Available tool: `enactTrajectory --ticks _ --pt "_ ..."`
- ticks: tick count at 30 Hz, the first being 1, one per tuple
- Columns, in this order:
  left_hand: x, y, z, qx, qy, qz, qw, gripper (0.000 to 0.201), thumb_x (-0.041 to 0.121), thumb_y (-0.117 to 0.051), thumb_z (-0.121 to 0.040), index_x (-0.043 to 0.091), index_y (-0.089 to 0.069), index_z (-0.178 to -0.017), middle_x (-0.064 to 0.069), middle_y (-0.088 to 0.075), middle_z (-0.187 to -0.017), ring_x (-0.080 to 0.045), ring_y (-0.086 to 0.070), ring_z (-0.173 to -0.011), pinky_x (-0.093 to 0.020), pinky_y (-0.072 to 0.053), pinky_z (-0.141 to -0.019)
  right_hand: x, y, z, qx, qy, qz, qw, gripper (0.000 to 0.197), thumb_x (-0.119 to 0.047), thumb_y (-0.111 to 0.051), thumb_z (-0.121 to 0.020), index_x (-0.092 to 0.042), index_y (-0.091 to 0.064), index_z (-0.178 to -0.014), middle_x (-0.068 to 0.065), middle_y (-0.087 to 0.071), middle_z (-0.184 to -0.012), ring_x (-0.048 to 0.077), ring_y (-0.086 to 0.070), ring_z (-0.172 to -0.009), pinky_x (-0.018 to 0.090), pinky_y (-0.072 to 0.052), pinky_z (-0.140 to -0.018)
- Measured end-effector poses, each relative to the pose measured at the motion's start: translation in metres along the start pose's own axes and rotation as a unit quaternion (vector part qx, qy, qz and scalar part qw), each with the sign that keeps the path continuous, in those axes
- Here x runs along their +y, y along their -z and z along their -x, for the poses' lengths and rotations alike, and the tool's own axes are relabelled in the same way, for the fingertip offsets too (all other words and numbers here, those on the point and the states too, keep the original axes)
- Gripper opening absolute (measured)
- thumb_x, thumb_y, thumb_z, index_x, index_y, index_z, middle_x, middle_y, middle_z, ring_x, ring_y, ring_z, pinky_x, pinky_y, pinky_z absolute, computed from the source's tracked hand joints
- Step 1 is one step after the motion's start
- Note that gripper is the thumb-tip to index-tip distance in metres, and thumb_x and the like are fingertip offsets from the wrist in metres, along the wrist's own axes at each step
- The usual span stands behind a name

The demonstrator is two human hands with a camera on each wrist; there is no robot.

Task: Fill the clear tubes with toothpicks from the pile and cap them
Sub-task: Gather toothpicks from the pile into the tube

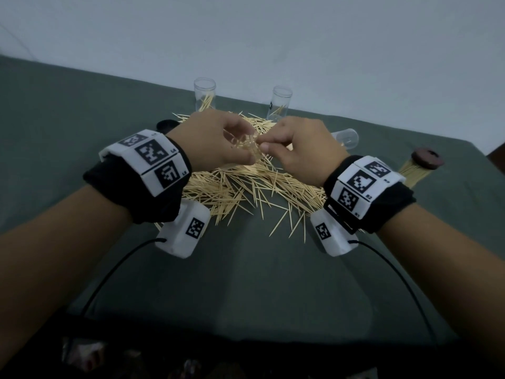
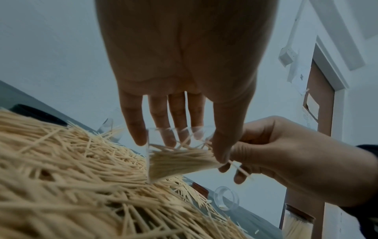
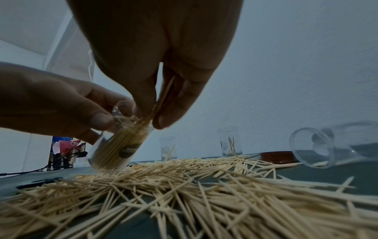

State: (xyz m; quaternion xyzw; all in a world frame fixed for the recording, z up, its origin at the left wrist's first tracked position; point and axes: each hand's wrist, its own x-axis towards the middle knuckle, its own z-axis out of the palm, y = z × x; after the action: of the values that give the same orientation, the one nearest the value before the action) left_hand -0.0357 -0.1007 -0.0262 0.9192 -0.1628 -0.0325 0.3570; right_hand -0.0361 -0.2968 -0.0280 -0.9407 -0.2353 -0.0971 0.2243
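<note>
I hold a clear tube (image 3: 114,145) tilted over the pile of toothpicks (image 1: 246,187), its open mouth turned toward my right hand (image 1: 300,149). The tube is already packed with toothpicks along most of its length. My left hand (image 1: 216,140) grips it, thumb on one side and fingers curled round the other. My right hand pinches a few toothpicks (image 3: 163,97) between thumb and fingertips, right at the tube's mouth, their lower ends inside it.

The pile spreads over the green table (image 1: 246,283) beneath both hands and reaches toward me. Beyond the pile, near the wall, two more tubes stand upright and uncapped, one to the left (image 1: 205,95) and one to the right (image 1: 278,103), each with only a few toothpicks leaning inside. Right of the pile, an empty tube (image 1: 347,138) lies on its side. Further right lies a filled tube (image 1: 415,170) with a dark brown cap on it. At the pile's far left edge, a black cap (image 1: 165,125) rests on the table, just behind my left wrist.
</note>
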Motion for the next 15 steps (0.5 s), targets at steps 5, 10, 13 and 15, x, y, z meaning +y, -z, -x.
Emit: enactTrajectory --ticks 5,10,13,15 --pt "-0.0035 0.0037 -0.0001 0.009 0.010 0.001 1.000 0.058 0.046 -0.080 -0.071 0.029 -0.063 -0.124 0.019 -0.062 -0.099 -0.006 -0.061 -0.102 -0.025 -0.046 -0.090 0.0002 -0.0010 0.0025 -0.043 -0.005 0.001 0.999 0.022 -0.036 -0.056 -0.096 -0.027 -0.074 -0.105 -0.005 -0.063 -0.094 0.010 -0.056 -0.084 0.023 -0.041 -0.081" --pt "-0.0011 -0.0014 0.0006 0.000 0.000 -0.001 1.000 0.056 0.045 -0.080 -0.071 0.030 -0.063 -0.122 0.017 -0.063 -0.102 -0.004 -0.061 -0.100 -0.013 -0.041 -0.078 0.0024 -0.0005 0.0019 -0.029 -0.011 0.014 0.999 0.024 -0.013 -0.063 -0.091 -0.026 -0.074 -0.110 -0.005 -0.069 -0.096 0.011 -0.063 -0.089 0.017 -0.044 -0.083" --pt "0.0003 -0.0036 0.0013 -0.006 -0.006 -0.002 1.000 0.054 0.045 -0.080 -0.072 0.030 -0.063 -0.122 0.015 -0.064 -0.106 -0.004 -0.060 -0.102 -0.008 -0.038 -0.075 0.0002 0.0020 0.0018 0.022 -0.038 -0.014 0.999 0.014 -0.024 -0.074 -0.084 -0.025 -0.077 -0.098 -0.006 -0.074 -0.090 0.006 -0.066 -0.083 0.017 -0.050 -0.081" --pt "0.0016 -0.0053 0.0010 -0.010 -0.011 0.001 1.000 0.055 0.045 -0.080 -0.072 0.029 -0.063 -0.122 0.014 -0.065 -0.107 -0.006 -0.061 -0.104 -0.011 -0.041 -0.078 -0.0008 0.0021 0.0014 0.045 -0.039 -0.032 0.998 0.012 -0.030 -0.077 -0.080 -0.026 -0.078 -0.092 -0.008 -0.072 -0.084 0.006 -0.064 -0.077 0.024 -0.052 -0.079"
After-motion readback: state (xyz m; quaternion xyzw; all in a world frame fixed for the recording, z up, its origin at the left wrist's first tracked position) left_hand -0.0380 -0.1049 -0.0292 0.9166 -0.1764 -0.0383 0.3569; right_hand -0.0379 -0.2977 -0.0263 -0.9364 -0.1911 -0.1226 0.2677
